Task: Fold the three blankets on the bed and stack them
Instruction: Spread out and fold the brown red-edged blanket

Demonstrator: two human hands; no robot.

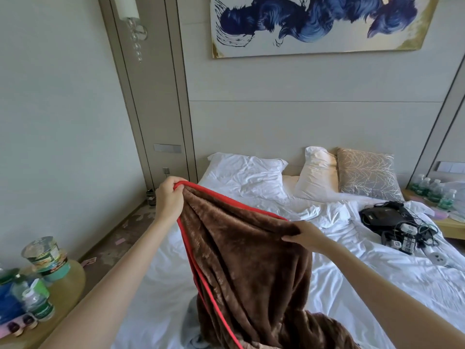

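A brown fleece blanket (251,268) with a red trim hangs lifted above the white bed (377,285). My left hand (169,200) grips its red-edged corner, raised at the left. My right hand (305,234) pinches the top edge further right and lower. The blanket drapes down between my arms in folds and bunches at the bottom of the view. A bit of grey fabric (192,323) peeks out beside the blanket's lower left; I cannot tell what it is. No other blanket is plainly visible.
Two white pillows (246,172) and a grey patterned cushion (367,175) lie at the headboard. Black devices with cables (400,227) sit on the bed's right side. Water bottles (432,190) stand on the right nightstand. A round side table (73,280) with cups and bottles is at the left.
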